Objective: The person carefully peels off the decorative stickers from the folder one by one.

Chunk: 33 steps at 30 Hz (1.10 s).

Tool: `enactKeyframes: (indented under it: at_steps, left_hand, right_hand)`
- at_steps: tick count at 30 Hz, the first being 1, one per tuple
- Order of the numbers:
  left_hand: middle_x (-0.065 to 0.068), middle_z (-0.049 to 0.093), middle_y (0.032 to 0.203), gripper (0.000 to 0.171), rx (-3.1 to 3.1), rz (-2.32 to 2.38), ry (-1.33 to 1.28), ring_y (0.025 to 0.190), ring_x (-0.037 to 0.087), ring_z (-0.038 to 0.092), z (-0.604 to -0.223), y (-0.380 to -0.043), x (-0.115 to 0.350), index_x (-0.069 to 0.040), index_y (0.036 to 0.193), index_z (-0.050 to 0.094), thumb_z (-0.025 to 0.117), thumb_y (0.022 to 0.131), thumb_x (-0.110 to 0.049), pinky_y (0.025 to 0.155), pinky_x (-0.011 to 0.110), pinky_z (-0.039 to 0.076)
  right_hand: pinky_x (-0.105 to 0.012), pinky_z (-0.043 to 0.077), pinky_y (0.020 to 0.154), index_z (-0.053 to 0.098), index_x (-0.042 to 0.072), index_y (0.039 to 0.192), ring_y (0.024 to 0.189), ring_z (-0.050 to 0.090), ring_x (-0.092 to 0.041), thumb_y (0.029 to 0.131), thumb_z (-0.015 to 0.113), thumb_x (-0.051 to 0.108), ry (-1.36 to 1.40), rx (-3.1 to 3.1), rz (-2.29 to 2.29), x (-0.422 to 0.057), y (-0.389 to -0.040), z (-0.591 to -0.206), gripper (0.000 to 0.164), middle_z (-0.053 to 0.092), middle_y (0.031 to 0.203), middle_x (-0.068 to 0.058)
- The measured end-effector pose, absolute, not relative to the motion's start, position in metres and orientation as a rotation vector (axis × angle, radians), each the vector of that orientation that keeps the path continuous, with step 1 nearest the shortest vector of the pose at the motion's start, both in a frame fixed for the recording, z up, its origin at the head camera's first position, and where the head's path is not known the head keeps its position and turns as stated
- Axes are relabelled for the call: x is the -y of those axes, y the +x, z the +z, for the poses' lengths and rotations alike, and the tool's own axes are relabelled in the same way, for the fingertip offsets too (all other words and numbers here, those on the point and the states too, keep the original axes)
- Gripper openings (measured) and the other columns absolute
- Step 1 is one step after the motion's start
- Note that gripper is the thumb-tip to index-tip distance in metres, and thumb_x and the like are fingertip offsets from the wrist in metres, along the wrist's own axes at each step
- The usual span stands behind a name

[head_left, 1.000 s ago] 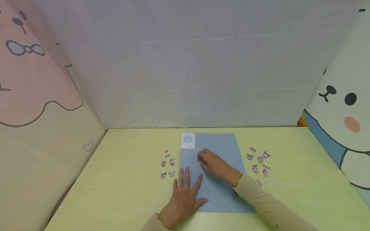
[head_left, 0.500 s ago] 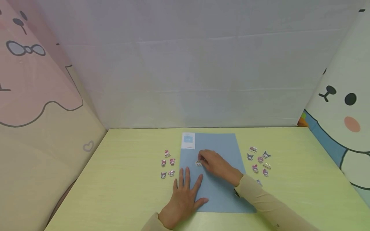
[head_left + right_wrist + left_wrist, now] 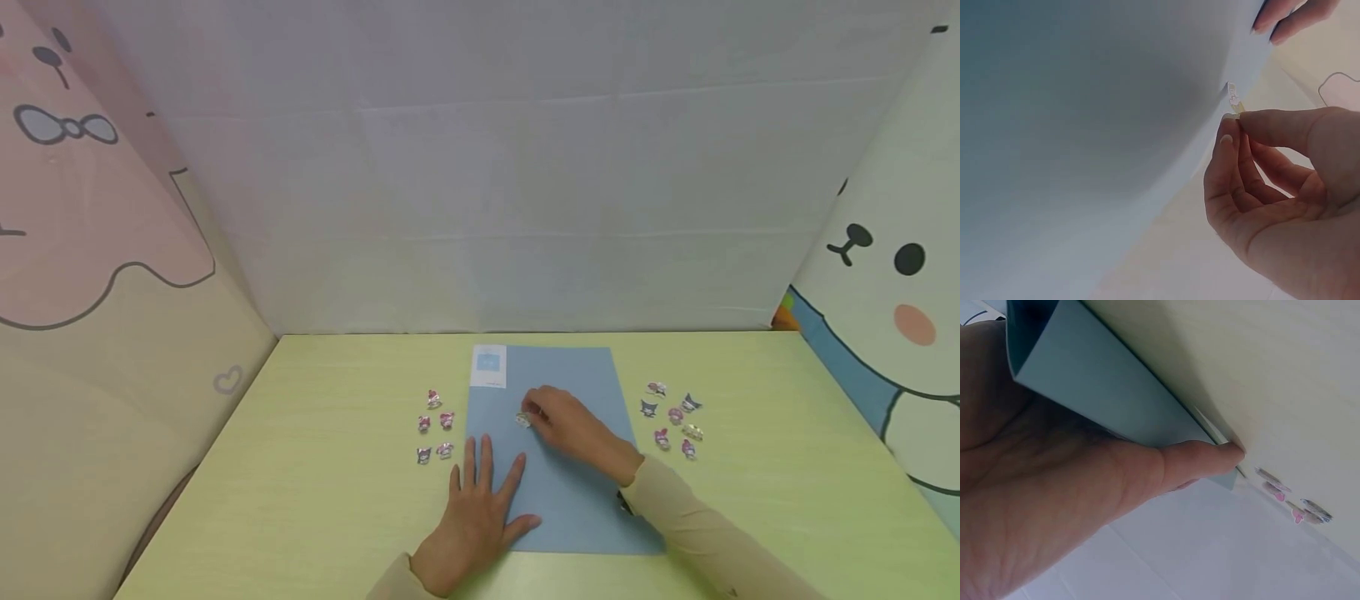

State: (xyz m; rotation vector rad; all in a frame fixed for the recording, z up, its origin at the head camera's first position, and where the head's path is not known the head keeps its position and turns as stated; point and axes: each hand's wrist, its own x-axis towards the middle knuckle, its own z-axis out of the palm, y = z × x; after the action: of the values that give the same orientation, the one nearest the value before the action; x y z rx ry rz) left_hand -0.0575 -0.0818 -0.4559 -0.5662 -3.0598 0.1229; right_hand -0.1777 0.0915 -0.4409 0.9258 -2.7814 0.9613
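Note:
A blue folder (image 3: 570,375) lies upright-wise on the table with a white label (image 3: 488,367) at its top left corner. My left hand (image 3: 480,517) rests flat over its lower left edge, fingers spread; in the left wrist view, that hand (image 3: 1104,481) lies along the folder's edge. Above the folder's middle, my right hand (image 3: 566,423) pinches a small cartoon sticker (image 3: 523,420) between thumb and fingertips. The right wrist view shows the sticker (image 3: 1233,95) sticking out beyond the fingertips, close over the blue surface.
Several small cartoon stickers (image 3: 446,421) lie left of the folder, and another scattered group (image 3: 662,438) lies to its right. The pale yellow-green table (image 3: 337,500) ends at a white backdrop (image 3: 480,250). Printed cloths (image 3: 112,333) flank both sides.
My right hand has shifted slightly right with the sticker, and the sticker now sits at a different angle. The left hand stays in place.

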Motion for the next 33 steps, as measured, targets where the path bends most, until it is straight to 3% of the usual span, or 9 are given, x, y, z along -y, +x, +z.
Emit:
enactKeyframes:
  at_steps: [12, 33]
  left_hand:
    - [0.03, 0.038, 0.155, 0.074, 3.046, 0.127, -0.569, 0.143, 0.049, 0.038, -0.459, -0.058, 0.082, -0.025, 0.154, 0.048, 0.052, 0.095, -0.071, 0.1, 0.06, 0.045]
    - [0.032, 0.038, 0.153, 0.075, 3.022, 0.113, -0.59, 0.141, 0.051, 0.038, -0.464, -0.058, 0.084, -0.023, 0.153, 0.049, 0.049, 0.096, -0.071, 0.099, 0.06, 0.046]
  right_hand:
    - [-0.035, 0.054, 0.077, 0.069, 0.005, 0.098, 0.08, 0.057, -0.013, 0.094, 0.07, -0.001, 0.877, 2.808, 1.048, -0.11, -0.178, -0.442, 0.008, 0.066, 0.087, 0.0]
    - [-0.031, 0.054, 0.072, 0.068, 0.006, 0.095, 0.079, 0.058, -0.011, 0.093, 0.069, -0.002, 0.881, 2.76, 1.057, -0.145, -0.174, -0.445, 0.008, 0.065, 0.086, 0.002]
